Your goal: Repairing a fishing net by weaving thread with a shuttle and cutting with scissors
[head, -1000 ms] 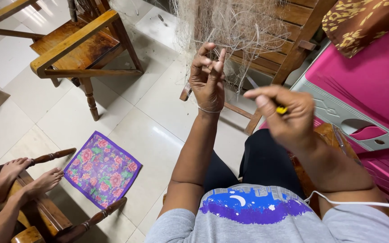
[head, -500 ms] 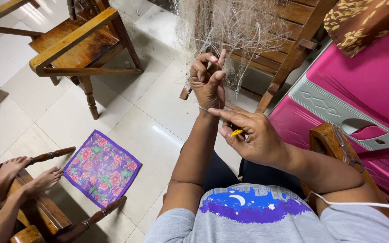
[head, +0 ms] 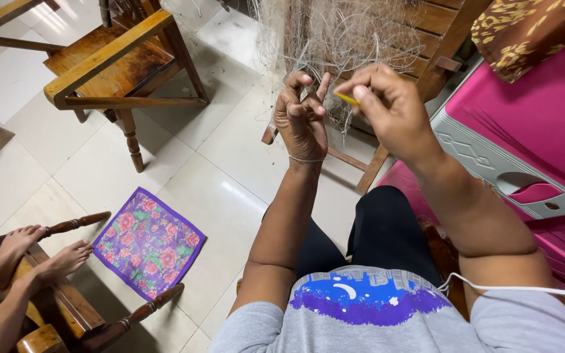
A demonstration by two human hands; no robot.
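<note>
A pale fine-meshed net (head: 335,33) hangs over the wooden bench at the top of the view. My left hand (head: 303,117) is raised in front of it, fingers pinching strands of the net. A thin bangle circles that wrist. My right hand (head: 387,108) is up beside the left one and grips a small yellow netting needle (head: 346,99), whose tip points toward the left fingers. The two hands almost touch. A thin thread runs between them and the net.
A wooden armchair (head: 109,65) stands at upper left on the white tiled floor (head: 184,157). A floral purple cloth (head: 148,240) lies on the tiles. Another person's feet (head: 40,252) rest on a chair arm at lower left. A pink plastic chair (head: 531,131) stands at right.
My right hand has risen from below the left wrist to the level of the left fingers, carrying the yellow needle up to the net. The left hand stays in place.
</note>
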